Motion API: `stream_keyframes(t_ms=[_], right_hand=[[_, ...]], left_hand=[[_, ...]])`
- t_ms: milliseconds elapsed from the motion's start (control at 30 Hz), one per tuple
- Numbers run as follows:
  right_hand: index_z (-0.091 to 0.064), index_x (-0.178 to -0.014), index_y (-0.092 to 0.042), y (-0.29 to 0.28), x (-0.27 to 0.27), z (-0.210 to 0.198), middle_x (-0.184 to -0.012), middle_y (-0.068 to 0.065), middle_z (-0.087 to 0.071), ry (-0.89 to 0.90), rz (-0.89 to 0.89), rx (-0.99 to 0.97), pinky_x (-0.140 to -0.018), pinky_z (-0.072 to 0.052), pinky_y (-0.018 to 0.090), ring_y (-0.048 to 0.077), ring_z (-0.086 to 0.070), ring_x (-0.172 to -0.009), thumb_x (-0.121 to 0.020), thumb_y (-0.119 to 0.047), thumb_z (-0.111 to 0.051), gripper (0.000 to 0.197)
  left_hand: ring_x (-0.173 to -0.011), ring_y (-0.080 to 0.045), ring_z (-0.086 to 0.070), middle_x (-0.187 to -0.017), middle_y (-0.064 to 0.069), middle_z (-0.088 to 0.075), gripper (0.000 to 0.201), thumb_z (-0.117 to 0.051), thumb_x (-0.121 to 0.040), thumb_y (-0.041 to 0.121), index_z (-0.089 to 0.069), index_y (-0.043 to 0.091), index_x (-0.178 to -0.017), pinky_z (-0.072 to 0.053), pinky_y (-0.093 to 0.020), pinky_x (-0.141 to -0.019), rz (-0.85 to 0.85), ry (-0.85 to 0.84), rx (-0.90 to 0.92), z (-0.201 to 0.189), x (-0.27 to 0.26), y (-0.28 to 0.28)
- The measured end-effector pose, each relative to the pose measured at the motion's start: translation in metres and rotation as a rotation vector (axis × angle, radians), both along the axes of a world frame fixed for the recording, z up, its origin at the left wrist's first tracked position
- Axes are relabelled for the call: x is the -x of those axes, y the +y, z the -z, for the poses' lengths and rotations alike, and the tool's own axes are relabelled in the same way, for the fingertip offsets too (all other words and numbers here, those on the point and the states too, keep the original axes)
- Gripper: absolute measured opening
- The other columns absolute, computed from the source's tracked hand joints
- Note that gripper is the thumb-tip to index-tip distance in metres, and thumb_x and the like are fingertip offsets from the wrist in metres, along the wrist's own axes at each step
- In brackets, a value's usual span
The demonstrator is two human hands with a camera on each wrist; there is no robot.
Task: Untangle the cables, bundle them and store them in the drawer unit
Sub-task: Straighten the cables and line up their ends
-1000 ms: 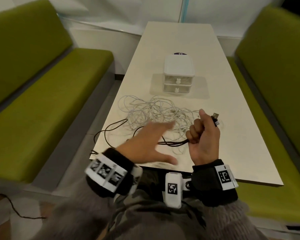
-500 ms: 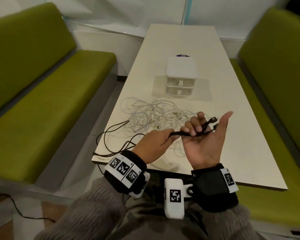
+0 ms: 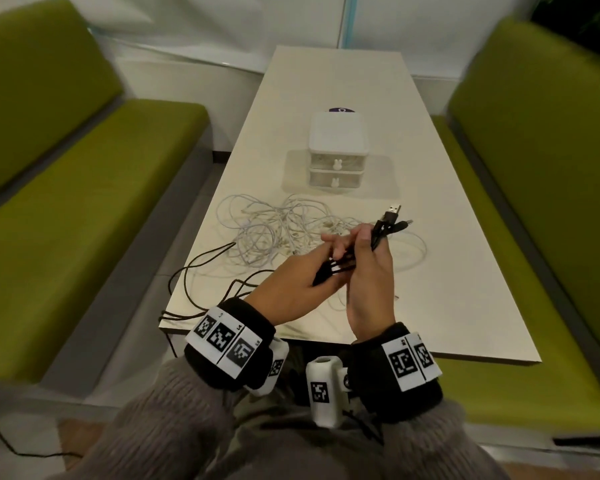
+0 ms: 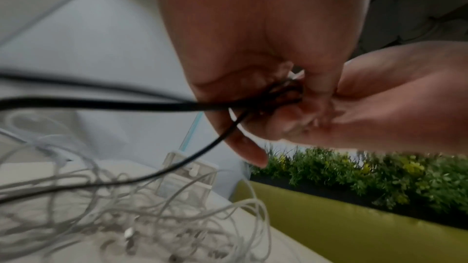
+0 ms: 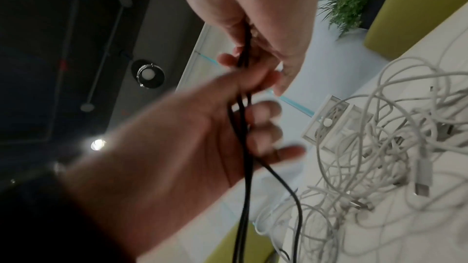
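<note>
Both hands hold a black cable (image 3: 340, 268) above the table's near half. My right hand (image 3: 366, 242) grips its folded strands, and two plugs (image 3: 392, 213) stick up past the fingers. My left hand (image 3: 328, 252) pinches the same strands right against the right palm. In the right wrist view the black cable (image 5: 244, 137) runs down through my left hand (image 5: 255, 95). The cable's loose length (image 3: 201, 261) trails over the table's left edge. A tangle of white cables (image 3: 278, 230) lies beyond the hands. The white two-drawer unit (image 3: 336, 150) stands behind it, both drawers closed.
The white table (image 3: 465, 271) is long and narrow, with green benches (image 3: 84, 202) on both sides. A dark round disc (image 3: 342, 109) peeks out behind the drawer unit. Another black cord (image 3: 0, 441) lies on the floor at lower left.
My right hand has turned from palm-up to edge-on and closed on the black strands, plugs now pointing up. My left hand has moved in against it with more cable.
</note>
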State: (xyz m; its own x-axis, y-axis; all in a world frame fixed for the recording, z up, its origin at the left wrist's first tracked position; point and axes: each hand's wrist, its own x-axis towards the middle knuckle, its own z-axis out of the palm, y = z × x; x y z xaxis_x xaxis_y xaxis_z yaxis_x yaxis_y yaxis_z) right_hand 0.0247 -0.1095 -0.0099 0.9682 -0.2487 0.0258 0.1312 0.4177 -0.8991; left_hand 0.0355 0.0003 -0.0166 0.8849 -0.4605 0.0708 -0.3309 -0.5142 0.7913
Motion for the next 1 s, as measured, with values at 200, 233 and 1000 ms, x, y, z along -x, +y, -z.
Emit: stream_keyframes(t_ms=[200,233,1000], right_hand=[[-0.053,-0.101,-0.011,-0.003,0.0,0.005,-0.092,-0.005,-0.058,0.041,-0.023,0.051,-0.08,-0.045,0.017,-0.001,-0.058,-0.089,-0.101,-0.024,-0.042,0.016],[-0.053,-0.104,-0.011,-0.007,-0.002,0.004,-0.093,-0.004,-0.061,0.055,-0.021,0.002,-0.08,-0.046,0.021,0.005,-0.06,-0.093,-0.099,-0.023,-0.045,0.015],[-0.061,-0.114,-0.021,-0.018,-0.005,0.021,-0.111,-0.007,-0.068,-0.053,0.072,0.459,-0.088,-0.05,0.031,0.005,-0.062,-0.103,-0.101,-0.033,-0.04,0.027]], left_hand=[[-0.086,-0.007,-0.061,-0.098,0.006,-0.064,0.032,-0.033,-0.099,0.035,-0.045,0.016,-0.121,-0.049,-0.026,-0.077,0.073,-0.102,0.062,-0.002,-0.001,-0.011],[-0.078,-0.006,-0.059,-0.089,0.011,-0.062,0.03,-0.032,-0.098,0.037,-0.047,0.017,-0.114,-0.048,-0.028,-0.072,0.068,-0.145,0.024,-0.001,-0.002,-0.009],[-0.08,-0.027,-0.06,-0.092,-0.006,-0.064,0.027,-0.025,-0.1,0.037,-0.041,0.023,-0.117,-0.049,-0.044,-0.071,-0.006,-0.141,-0.283,-0.004,0.001,-0.022]])
